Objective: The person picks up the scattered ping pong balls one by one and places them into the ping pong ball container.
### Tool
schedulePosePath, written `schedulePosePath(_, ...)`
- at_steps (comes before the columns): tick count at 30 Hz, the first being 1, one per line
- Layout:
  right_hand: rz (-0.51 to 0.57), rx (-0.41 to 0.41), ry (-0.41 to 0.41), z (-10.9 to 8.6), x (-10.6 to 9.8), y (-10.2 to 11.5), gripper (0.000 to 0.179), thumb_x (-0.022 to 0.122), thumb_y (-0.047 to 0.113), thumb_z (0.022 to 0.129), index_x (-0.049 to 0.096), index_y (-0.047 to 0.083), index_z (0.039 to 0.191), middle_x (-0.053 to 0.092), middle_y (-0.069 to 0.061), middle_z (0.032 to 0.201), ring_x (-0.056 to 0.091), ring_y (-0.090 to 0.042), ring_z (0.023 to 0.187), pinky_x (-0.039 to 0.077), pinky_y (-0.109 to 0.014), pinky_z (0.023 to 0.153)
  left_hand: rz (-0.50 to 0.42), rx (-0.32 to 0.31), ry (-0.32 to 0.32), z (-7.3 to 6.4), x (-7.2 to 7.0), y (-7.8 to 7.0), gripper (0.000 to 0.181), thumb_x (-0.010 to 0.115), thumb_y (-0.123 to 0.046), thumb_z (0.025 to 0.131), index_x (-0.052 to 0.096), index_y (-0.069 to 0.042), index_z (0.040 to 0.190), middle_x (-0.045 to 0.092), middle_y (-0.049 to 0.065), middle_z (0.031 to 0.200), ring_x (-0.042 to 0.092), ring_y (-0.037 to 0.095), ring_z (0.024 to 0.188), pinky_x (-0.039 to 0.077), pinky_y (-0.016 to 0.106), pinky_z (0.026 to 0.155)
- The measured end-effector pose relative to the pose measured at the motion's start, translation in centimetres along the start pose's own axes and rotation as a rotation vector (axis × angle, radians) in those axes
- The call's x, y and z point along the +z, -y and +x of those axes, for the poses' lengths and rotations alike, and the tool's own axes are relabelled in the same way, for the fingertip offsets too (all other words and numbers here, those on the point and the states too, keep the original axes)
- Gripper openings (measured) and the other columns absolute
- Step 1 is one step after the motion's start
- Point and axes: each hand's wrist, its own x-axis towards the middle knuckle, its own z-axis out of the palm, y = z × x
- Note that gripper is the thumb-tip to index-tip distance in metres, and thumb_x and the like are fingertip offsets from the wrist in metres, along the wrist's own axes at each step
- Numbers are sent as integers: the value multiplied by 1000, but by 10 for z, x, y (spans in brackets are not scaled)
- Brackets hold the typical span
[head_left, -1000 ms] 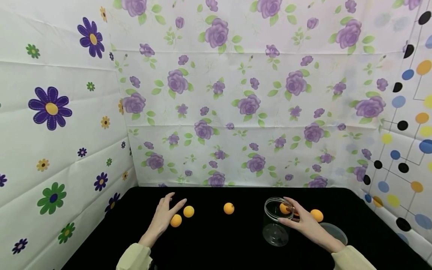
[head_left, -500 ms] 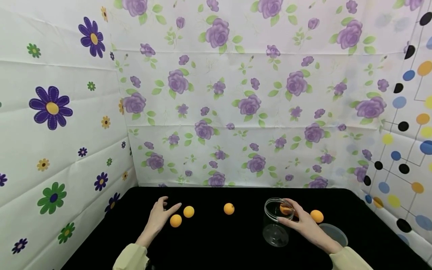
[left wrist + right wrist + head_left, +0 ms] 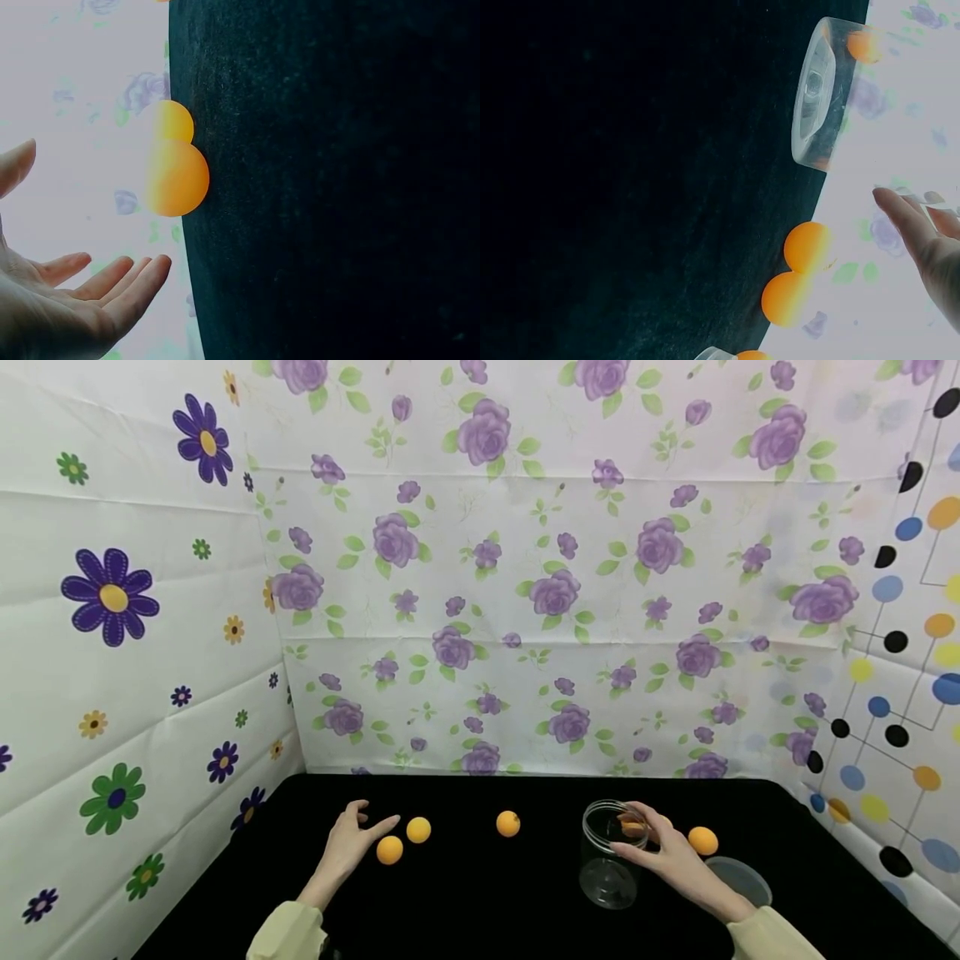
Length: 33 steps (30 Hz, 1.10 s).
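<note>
A clear open-topped plastic jar [image 3: 608, 883] stands upright on the black table, right of centre. My right hand [image 3: 667, 857] grips its rim from the right, with the thumb in front and the fingers behind; in the right wrist view the jar's base [image 3: 814, 94] lies close over the cloth. On the left, my left hand [image 3: 347, 843] hovers with loosely spread fingers, holding nothing. Just right of its thumb sit two orange ping-pong balls, a nearer ball [image 3: 389, 850] and a farther ball [image 3: 418, 830]. The left wrist view shows the nearer ball [image 3: 178, 178] beyond the fingertips.
Another orange ball [image 3: 507, 824] lies mid-table. One more ball [image 3: 702, 841] sits right of my right hand, beside a translucent round lid [image 3: 738, 881] partly behind the wrist. A further ball [image 3: 666, 821] peeks out behind the right fingers. Patterned cloth walls [image 3: 480, 610] enclose the table.
My left hand has drawn back to the left, away from the two balls. My right hand and the jar have shifted very slightly left.
</note>
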Motion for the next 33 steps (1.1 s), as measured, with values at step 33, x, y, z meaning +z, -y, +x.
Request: schedulePosePath(33,34,-66,65,8,17,4,62,59,24,90,26,6,140,38,-24,130,42,-39,114,41,-43,86,-18,-46,42,2,13,9,80,70,-41,77,35,12,127,43,34,112,56,31,79,50,36,58)
